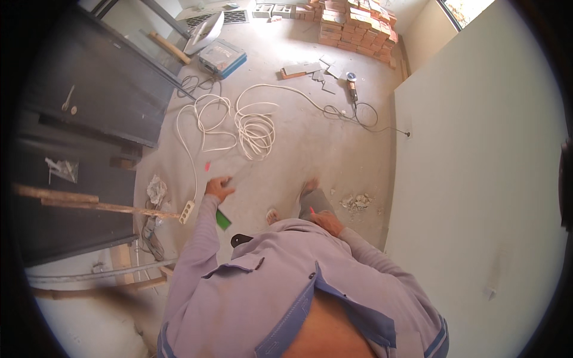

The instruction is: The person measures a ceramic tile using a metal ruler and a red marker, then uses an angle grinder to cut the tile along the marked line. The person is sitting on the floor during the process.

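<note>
My left hand (219, 189) reaches out over the concrete floor, its fingers curved and apart, with nothing plainly visible in them. Just below that wrist is a flat green object (223, 219), partly covered by my sleeve; its kind cannot be made out. Close to my right thigh, my right hand (327, 223) is closed on a thin red pencil-like stick (312, 210) whose tip pokes out. A small pinkish-red piece (208, 166) lies on the floor beyond my left hand.
A coiled white extension cord (256, 134) runs to a socket strip (187, 212) at left. Farther off are an angle grinder (352, 88), tile offcuts (319, 70), a blue toolbox (222, 58) and stacked bricks (355, 27). Rubble (358, 203) lies near the right wall (471, 155); dark panels (89, 77) stand left.
</note>
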`<state>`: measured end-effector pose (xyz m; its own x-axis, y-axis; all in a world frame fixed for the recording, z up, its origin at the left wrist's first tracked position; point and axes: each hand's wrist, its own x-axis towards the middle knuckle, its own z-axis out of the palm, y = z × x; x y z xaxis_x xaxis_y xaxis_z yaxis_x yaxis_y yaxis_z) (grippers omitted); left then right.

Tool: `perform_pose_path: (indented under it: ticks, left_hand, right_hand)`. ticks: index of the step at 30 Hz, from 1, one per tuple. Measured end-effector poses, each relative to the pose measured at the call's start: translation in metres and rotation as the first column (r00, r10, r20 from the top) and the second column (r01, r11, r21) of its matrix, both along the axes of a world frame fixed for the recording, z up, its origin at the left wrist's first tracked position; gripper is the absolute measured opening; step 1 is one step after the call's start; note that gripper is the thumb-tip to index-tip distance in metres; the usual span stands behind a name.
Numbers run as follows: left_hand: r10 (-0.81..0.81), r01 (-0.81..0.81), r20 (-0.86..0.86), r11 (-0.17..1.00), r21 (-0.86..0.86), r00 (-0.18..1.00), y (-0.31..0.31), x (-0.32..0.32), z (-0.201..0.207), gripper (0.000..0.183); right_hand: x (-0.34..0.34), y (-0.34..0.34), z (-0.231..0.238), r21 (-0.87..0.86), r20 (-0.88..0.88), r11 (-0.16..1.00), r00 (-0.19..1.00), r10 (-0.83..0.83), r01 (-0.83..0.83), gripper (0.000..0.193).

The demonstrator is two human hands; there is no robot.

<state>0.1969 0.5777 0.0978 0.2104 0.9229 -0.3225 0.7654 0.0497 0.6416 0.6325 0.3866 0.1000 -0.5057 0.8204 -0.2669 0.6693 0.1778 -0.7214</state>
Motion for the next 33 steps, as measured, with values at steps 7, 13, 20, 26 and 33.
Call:
perform_pose_path:
  ticks: [7,13,20,26,33]
  left_hand:
    - [-0.158,0.141,-0.001,0.881,0.451,0.987,0.214,0.183,0.139,0.051]
    - [-0.174,0.172,-0.034,0.889,0.424,0.984,0.322,0.264,0.219,0.049]
    - [-0.188,0.171,0.069,0.964,0.204,0.980,0.448,0.322,0.185,0.048]
    - [-0.270,0.247,0.103,0.950,0.190,0.957,0.563,0.347,0.100,0.049]
    - [-0.364,0.361,0.072,0.931,0.058,0.928,0.709,0.356,-0.023,0.049]
  right_hand:
    - [0.086,0.203,-0.007,-0.045,-0.291,0.989,0.946,-0.145,0.138,0.020]
    - [0.152,0.302,0.067,-0.352,-0.345,0.908,0.871,-0.350,0.226,0.026]
    - [0.207,0.378,0.047,-0.456,-0.308,0.781,0.747,-0.589,0.427,0.024]
    - [0.220,0.457,0.047,-0.545,-0.178,0.655,0.691,-0.700,0.523,0.022]
    - [0.205,0.551,0.037,-0.533,-0.034,0.587,0.678,-0.734,0.609,0.008]
